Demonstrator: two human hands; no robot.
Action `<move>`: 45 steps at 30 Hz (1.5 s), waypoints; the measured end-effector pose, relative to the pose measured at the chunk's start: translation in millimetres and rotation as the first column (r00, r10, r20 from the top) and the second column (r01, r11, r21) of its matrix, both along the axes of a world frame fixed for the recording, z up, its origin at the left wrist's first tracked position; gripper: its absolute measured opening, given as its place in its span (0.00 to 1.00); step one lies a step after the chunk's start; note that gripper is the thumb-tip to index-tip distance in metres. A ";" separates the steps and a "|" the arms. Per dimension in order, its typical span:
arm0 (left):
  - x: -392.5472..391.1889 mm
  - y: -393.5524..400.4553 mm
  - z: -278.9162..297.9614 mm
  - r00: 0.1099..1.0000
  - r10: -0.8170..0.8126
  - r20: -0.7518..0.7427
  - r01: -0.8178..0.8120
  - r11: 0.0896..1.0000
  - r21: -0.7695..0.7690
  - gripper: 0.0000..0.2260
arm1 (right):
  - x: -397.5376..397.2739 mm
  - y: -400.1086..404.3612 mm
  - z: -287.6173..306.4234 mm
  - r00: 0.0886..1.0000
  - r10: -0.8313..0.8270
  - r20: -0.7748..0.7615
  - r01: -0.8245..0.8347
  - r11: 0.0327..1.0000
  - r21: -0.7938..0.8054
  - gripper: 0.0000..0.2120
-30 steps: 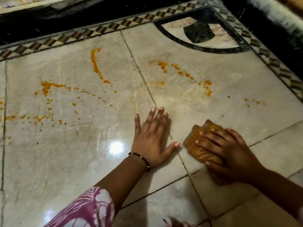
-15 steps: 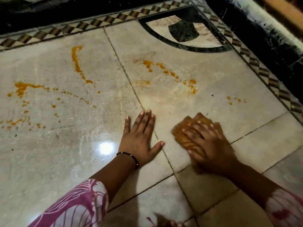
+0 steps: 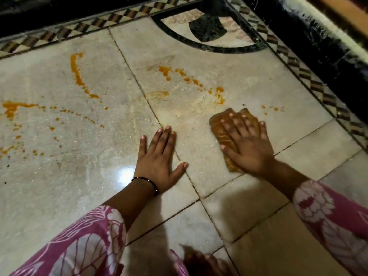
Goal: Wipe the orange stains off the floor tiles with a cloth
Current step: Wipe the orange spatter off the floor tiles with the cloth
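Note:
My right hand (image 3: 247, 144) presses flat, fingers straight, on a folded orange-brown cloth (image 3: 219, 128) lying on the pale floor tile (image 3: 199, 156). Just beyond the cloth runs a curved trail of orange stains (image 3: 191, 78), with a few small drops (image 3: 269, 109) to its right. On the tile to the left lie a long orange streak (image 3: 77, 74) and scattered orange splatter (image 3: 14, 109). My left hand (image 3: 159, 160) rests flat on the floor, fingers spread, across the tile joint, and holds nothing.
A checkered inlay border (image 3: 298, 62) and a black strip (image 3: 322, 46) run along the far and right sides. A dark curved inlay (image 3: 207, 28) fills the far corner. My foot (image 3: 201, 261) shows at the bottom edge.
My right hand has slid the cloth forward and to the right, towards the curved stain trail. My left hand stays planted on the floor.

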State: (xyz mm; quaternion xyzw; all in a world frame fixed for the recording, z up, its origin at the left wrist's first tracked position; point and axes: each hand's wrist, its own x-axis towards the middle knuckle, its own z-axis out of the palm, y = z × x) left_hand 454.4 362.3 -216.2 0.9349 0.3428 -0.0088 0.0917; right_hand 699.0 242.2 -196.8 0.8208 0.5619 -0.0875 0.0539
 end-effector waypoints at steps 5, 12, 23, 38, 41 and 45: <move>1.5 -1.1 -2.4 1.000 0.005 0.011 -0.006 1.000 0.009 0.38 | 10.0 -77.3 1.3 1.000 -0.009 -0.021 0.012 0.991 0.132 0.32; 1.1 -2.0 -2.0 1.000 0.002 0.002 -0.002 1.000 0.028 0.37 | 80.0 -17.8 3.4 0.856 -0.507 -0.100 0.515 0.853 0.086 0.31; 1.6 -0.9 -3.8 1.000 0.000 -0.009 0.000 1.000 0.013 0.37 | 48.0 -54.7 4.2 0.954 0.300 -0.004 -0.300 0.954 0.019 0.34; 1.0 1.2 0.6 1.000 0.005 0.013 -0.005 1.000 -0.022 0.38 | 19.2 57.6 1.9 0.951 0.309 0.031 -0.310 0.949 0.057 0.35; 1.3 1.4 -0.4 1.000 0.005 0.026 -0.004 1.000 -0.025 0.38 | 56.0 14.5 6.6 0.826 0.564 0.010 -0.564 0.826 0.009 0.34; 1.6 0.8 0.7 0.999 0.012 0.034 -0.011 1.000 -0.027 0.38 | 109.3 26.3 8.7 0.895 0.444 0.055 -0.444 0.896 -0.005 0.35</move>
